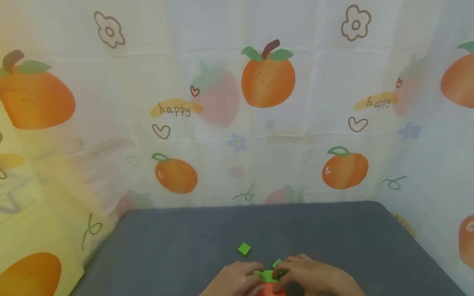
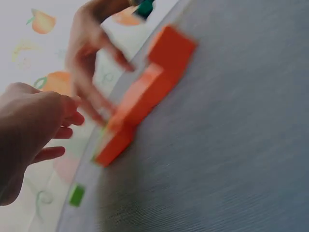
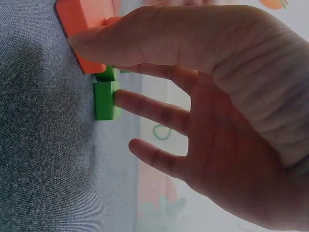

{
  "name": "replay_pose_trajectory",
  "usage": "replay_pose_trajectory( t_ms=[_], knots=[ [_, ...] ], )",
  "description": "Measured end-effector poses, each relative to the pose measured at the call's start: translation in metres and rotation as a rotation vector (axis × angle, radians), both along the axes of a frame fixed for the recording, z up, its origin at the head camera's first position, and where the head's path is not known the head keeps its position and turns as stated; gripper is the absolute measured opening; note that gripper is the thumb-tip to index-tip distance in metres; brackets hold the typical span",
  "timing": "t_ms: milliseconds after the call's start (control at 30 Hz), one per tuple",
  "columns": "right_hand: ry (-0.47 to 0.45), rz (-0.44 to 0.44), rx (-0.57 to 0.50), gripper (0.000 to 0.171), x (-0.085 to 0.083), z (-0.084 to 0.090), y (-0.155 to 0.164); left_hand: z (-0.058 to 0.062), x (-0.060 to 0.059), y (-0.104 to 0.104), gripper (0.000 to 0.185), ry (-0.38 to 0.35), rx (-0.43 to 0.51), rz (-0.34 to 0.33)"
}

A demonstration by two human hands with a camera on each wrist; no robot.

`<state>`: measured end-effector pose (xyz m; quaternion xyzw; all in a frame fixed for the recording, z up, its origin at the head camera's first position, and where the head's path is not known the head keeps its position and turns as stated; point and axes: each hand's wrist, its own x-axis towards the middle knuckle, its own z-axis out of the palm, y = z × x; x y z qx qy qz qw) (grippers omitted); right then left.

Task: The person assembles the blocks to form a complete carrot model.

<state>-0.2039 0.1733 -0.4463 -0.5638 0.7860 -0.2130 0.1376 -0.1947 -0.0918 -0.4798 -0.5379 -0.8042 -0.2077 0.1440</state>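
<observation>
In the head view several orange blocks (image 1: pixel 267 289) sit at the table's front, a green block (image 1: pixel 266 276) behind them. The left wrist view, blurred, shows the orange blocks (image 2: pixel 145 92) as a joined, stepped row. My left hand (image 1: pixel 235 279) is at their left side; the left wrist view has its fingers (image 2: pixel 60 133) loosely bent with nothing held. On the right, my right hand (image 1: pixel 309 274) has its thumb (image 3: pixel 96 46) against an orange block (image 3: pixel 87 14), pinching it; the index finger is mostly hidden behind the thumb. Another fingertip reaches a small green block (image 3: pixel 105 100).
A loose green cube (image 1: pixel 244 249) lies beyond the hands on the dark grey table (image 1: pixel 177 242). Another green block (image 1: pixel 277 263) peeks out beside the right fingers. A fruit-printed curtain (image 1: pixel 214 168) closes off the back and both sides.
</observation>
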Motion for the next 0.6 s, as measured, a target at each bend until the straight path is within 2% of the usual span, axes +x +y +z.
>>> replay_pose_trajectory(
  t_ms=[67,133,233,300,367,433,500,600],
  knots=[
    [0.014,0.012,-0.004,0.038,0.000,0.000,-0.002,0.006,-0.015,-0.008,0.010,0.039,-0.022,0.078],
    [0.027,0.011,0.003,0.038,0.000,0.000,-0.003,0.010,-0.033,-0.018,0.017,0.062,-0.098,0.144],
    [0.055,0.010,0.020,0.038,0.000,0.000,-0.003,0.010,-0.057,-0.032,0.040,0.039,-0.263,0.171],
    [0.040,0.006,0.025,0.040,0.000,0.000,-0.002,0.007,-0.067,-0.041,0.046,0.009,-0.350,0.192],
    [0.022,0.012,0.016,0.040,0.000,0.000,-0.002,0.004,-0.073,-0.046,0.041,-0.008,-0.389,0.239],
    [0.006,0.015,0.010,0.040,0.000,0.000,-0.002,0.003,-0.077,-0.049,0.034,-0.002,-0.393,0.300],
    [-0.007,0.013,0.003,0.039,-0.001,0.000,-0.001,0.002,-0.079,-0.050,0.037,0.005,-0.379,0.353],
    [0.007,0.007,0.004,0.039,-0.001,-0.001,-0.001,0.000,-0.081,-0.048,0.043,-0.025,-0.357,0.339]
  ],
)
